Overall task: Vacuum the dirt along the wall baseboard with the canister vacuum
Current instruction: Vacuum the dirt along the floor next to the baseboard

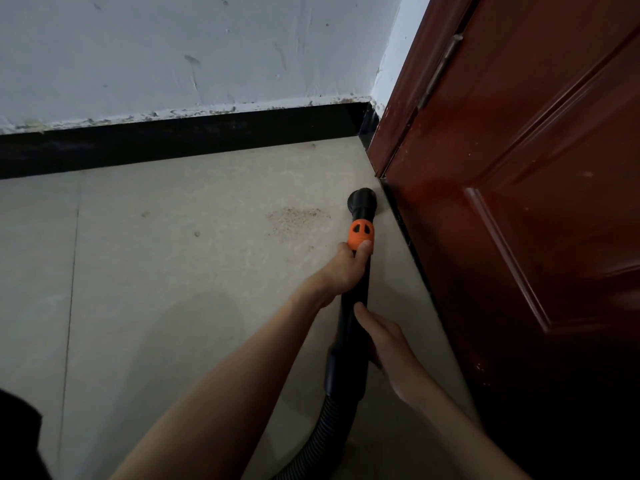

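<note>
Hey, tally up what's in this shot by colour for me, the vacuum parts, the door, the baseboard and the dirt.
Black: 4, the nozzle, wand, ribbed hose and baseboard
Orange: 1, the collar
Red-brown: 2, the door and the dirt patch
Total: 7

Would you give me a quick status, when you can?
Left hand and right hand grip the wand. Nozzle beside door. Dirt patch remains.

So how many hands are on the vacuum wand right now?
2. The left hand grips the vacuum wand just below its orange collar; the right hand holds it lower down, above the ribbed hose.
</note>
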Tool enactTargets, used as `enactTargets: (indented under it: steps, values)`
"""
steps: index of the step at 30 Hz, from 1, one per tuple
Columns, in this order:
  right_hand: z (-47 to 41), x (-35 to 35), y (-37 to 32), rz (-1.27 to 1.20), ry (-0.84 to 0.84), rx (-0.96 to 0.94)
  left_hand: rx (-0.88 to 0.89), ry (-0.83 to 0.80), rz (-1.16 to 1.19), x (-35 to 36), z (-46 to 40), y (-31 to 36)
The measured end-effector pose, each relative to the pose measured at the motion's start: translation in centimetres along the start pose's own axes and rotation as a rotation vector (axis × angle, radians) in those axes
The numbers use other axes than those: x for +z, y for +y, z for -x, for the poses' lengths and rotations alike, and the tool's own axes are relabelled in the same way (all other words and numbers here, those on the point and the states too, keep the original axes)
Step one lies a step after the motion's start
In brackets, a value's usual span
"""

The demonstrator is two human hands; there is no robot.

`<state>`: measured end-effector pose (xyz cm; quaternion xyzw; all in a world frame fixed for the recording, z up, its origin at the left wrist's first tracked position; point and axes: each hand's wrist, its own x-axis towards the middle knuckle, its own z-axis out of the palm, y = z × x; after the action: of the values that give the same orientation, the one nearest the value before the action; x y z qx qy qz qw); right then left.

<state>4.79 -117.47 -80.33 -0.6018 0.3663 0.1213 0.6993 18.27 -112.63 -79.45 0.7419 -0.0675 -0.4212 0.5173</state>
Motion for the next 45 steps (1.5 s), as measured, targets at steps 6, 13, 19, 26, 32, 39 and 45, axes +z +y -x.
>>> enactTargets:
  steps: [6,13,19,26,32,39,45]
  values:
    - [-2.8,0.0,-2.6,0.011,0.233,0.041,-0.018,0.046,0.074,-1.8,2.0,-2.2]
    - [-7.0,2.1,-6.8,0.08,0.249,0.068,-0.011,-0.004,-0.085,-1.3,4.5,-4.1]
    - [-6.9,0.4,-4.9,-0.07,0.436,0.122,0.033,-0.165,-0.379,0.0,4.7,-4.7]
    - [-8.2,-0.9,-5.1,-0.183,0.484,0.125,0.099,-0.168,-0.48,-0.1,2.5,-3.9]
    - [-8.6,3.4,-3.8,-0.035,0.37,0.094,0.06,0.024,-0.318,-2.1,5.1,-7.9]
    - [-7.2,7.7,-1.8,-0.035,0.274,0.059,0.037,0.119,-0.282,-4.6,8.1,-10.8]
    - [-6.2,12.5,-1.9,-0.013,0.159,0.093,0.006,0.259,-0.286,-7.5,10.7,-12.8]
